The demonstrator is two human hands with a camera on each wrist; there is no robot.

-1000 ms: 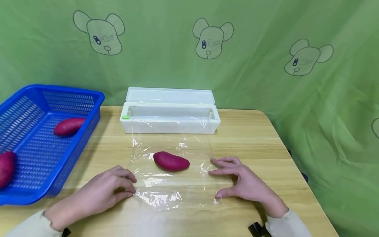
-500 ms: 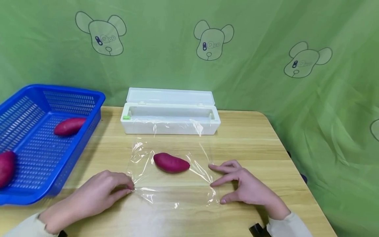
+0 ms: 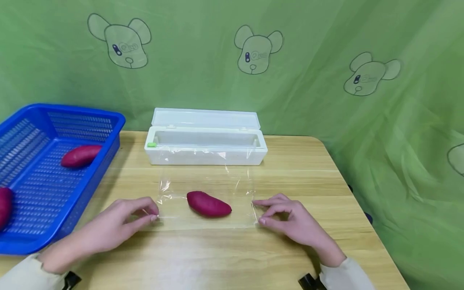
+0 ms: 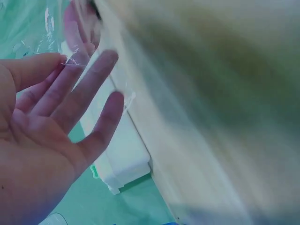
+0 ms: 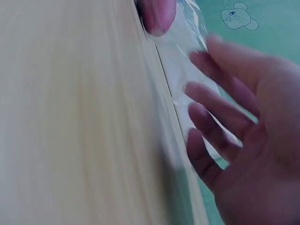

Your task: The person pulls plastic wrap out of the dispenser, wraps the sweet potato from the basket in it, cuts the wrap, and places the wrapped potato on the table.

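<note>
A purple-red sweet potato (image 3: pixel 208 204) lies on the wooden table with clear plastic wrap (image 3: pixel 214 181) around its area, running from the white wrap box (image 3: pixel 206 157). At the wrap's near left corner, my left hand (image 3: pixel 119 221) pinches the film between thumb and index finger; the left wrist view shows the film (image 4: pixel 72 62) at those fingertips, other fingers spread. On the opposite side my right hand (image 3: pixel 299 221) pinches the near right corner, thumb and index fingertip together. In the right wrist view the sweet potato (image 5: pixel 159 16) and film appear beyond the blurred right hand (image 5: pixel 248 126).
A blue plastic basket (image 3: pixel 117 133) stands at the left, holding a sweet potato (image 3: pixel 80 156) and another sweet potato (image 3: pixel 4 207) cut off by the frame. The box lid (image 3: pixel 206 118) is raised. A green printed curtain (image 3: pixel 199 52) hangs behind the table (image 3: pixel 203 257).
The near edge of the plastic wrap has moved up and away from me, toward the sweet potato. My right thumb has closed to the index finger; both hands have risen slightly with the film.
</note>
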